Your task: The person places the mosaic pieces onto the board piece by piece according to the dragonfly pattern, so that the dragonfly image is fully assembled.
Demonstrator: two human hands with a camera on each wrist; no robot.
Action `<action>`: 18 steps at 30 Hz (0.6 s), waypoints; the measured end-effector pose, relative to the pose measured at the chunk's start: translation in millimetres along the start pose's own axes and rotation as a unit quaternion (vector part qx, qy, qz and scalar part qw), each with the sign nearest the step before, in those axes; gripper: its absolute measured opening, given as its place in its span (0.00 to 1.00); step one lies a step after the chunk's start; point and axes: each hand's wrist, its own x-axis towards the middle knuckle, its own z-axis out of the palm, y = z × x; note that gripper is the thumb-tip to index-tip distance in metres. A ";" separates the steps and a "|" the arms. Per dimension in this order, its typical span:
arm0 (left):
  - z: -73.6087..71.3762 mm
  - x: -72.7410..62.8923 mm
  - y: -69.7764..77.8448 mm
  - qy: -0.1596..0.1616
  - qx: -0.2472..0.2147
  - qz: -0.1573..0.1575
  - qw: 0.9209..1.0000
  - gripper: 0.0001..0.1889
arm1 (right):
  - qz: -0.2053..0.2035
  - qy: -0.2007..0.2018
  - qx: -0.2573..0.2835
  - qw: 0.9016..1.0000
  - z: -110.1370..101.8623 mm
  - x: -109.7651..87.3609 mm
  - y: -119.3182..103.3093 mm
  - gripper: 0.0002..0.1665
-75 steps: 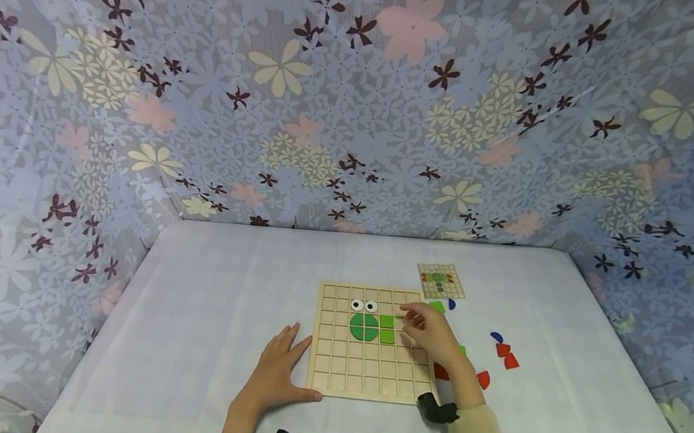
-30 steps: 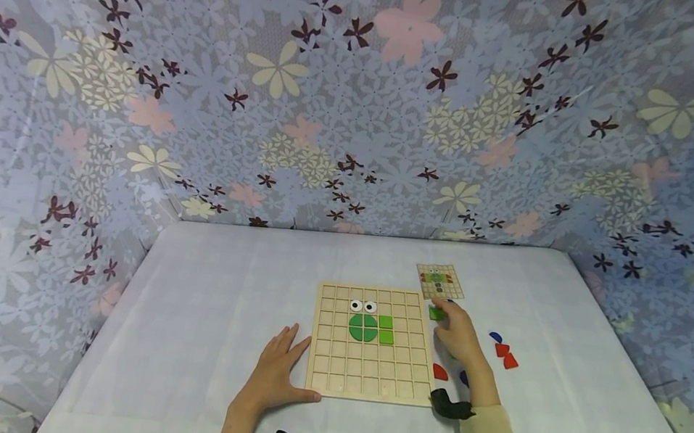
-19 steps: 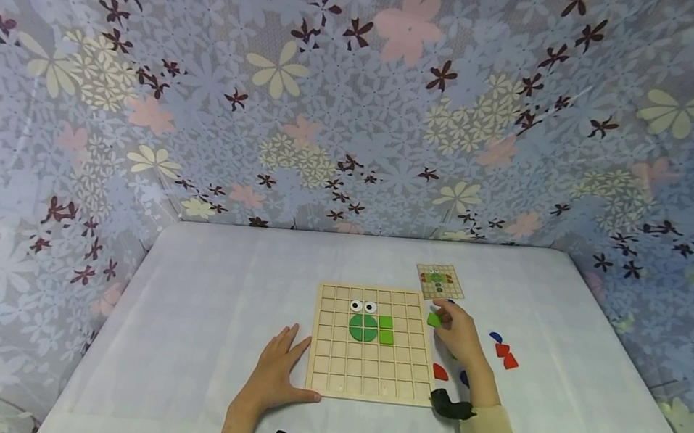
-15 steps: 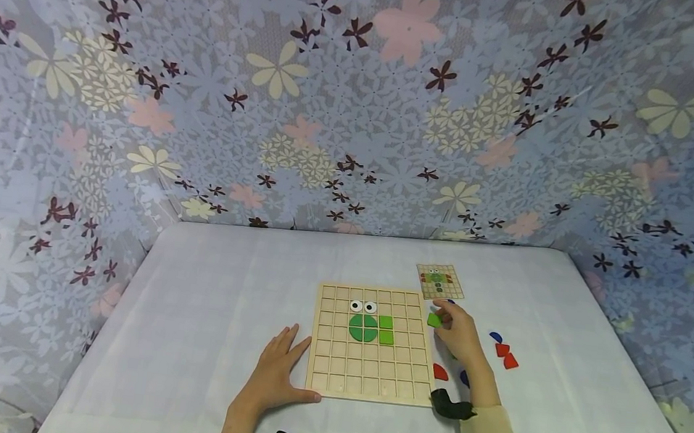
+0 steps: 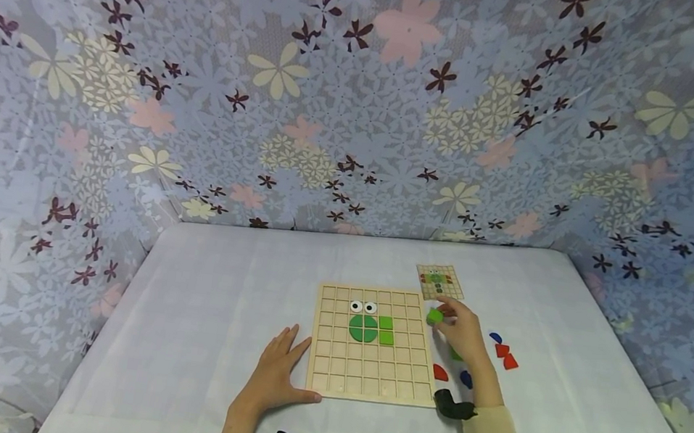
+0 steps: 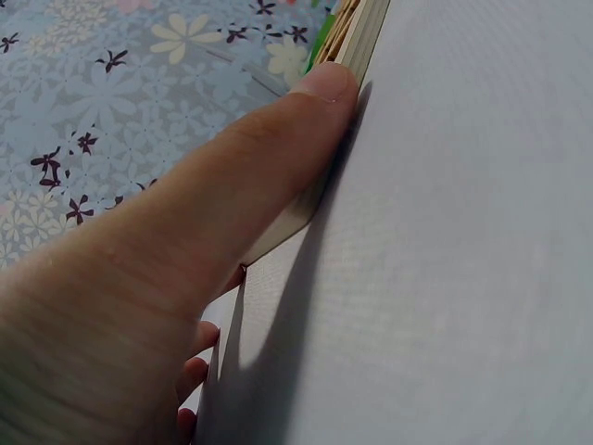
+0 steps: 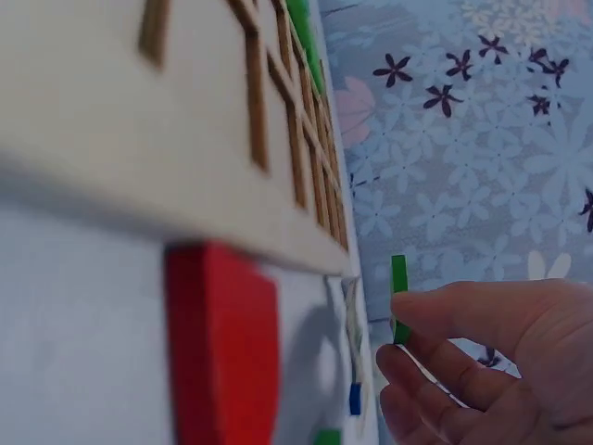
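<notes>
My right hand (image 5: 464,334) pinches a light green square tile (image 5: 435,316) between thumb and fingers, just off the right edge of the wooden grid board (image 5: 364,383). In the right wrist view the tile (image 7: 399,297) stands on edge, raised off the table. Fingers spread, my left hand (image 5: 277,372) lies at the board's lower left corner; its thumb (image 6: 324,88) touches the front edge. Set in the grid are two eye discs (image 5: 364,306), a dark green circle of quarter pieces (image 5: 363,328) and two light green squares (image 5: 386,330) beside it.
A pattern card (image 5: 440,281) lies behind the board's right corner. Right of the board are a red quarter piece (image 5: 440,372), a dark blue piece (image 5: 466,378) and a partly hidden green one (image 5: 456,356). Farther right lie a blue half disc (image 5: 496,337) and red pieces (image 5: 506,355).
My right hand has moved from over the board to its right side, picked up the green tile there and raised it slightly. The left hand has stayed in place.
</notes>
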 end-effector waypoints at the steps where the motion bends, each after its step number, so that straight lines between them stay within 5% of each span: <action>1: 0.0 -0.4 -0.3 0.002 0.002 0.004 1.000 0.56 | -0.004 0.002 0.006 1.000 0.4 0.1 -2.7 0.31; 18: 0.2 -0.2 -2.2 0.000 0.002 0.009 1.000 0.55 | -0.088 -0.046 0.070 0.993 47.6 3.6 -63.9 0.28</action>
